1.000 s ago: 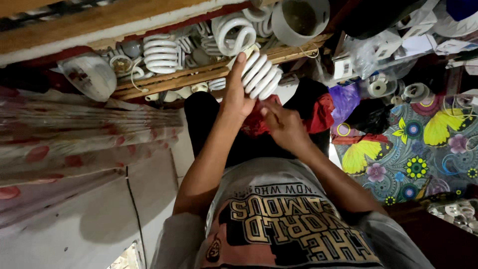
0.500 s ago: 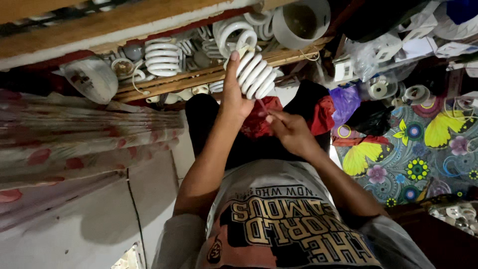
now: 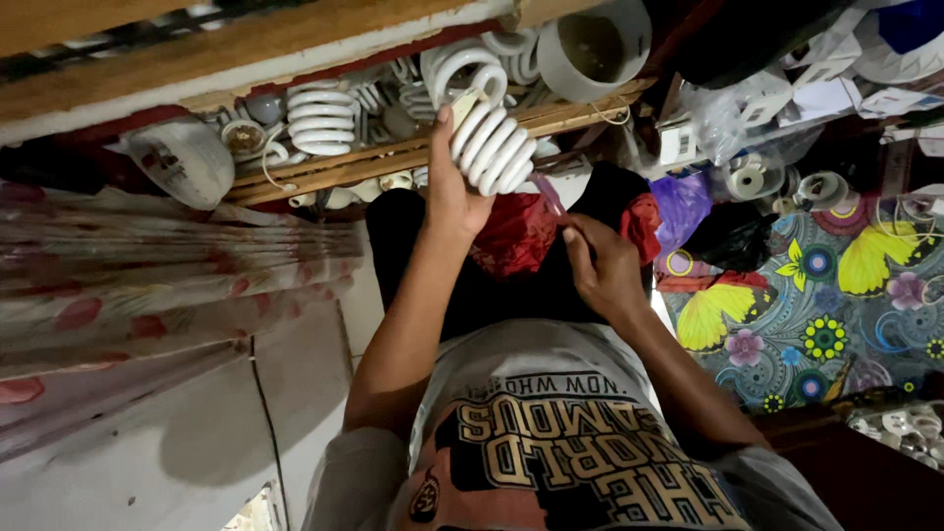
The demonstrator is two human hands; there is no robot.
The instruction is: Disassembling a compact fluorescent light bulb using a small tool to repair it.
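Head view shows one white spiral bulb [image 3: 495, 149], smooth ribbed glass, gripped in my left hand [image 3: 454, 192], arm stretched toward the wooden shelf [image 3: 374, 162]. My right hand [image 3: 602, 267] pinches one thin pink-tipped tool [image 3: 549, 194] just beside it, fingers closed, over red cloth [image 3: 516, 236].

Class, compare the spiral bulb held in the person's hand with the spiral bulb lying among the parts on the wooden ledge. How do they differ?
The held spiral bulb is gripped by the left hand and tilted; the ledge spiral bulb lies untouched among loose parts. The held one looks longer, the ledge one squatter. The right hand holds a thin tool beside the held bulb only. Both are white coiled tubes.
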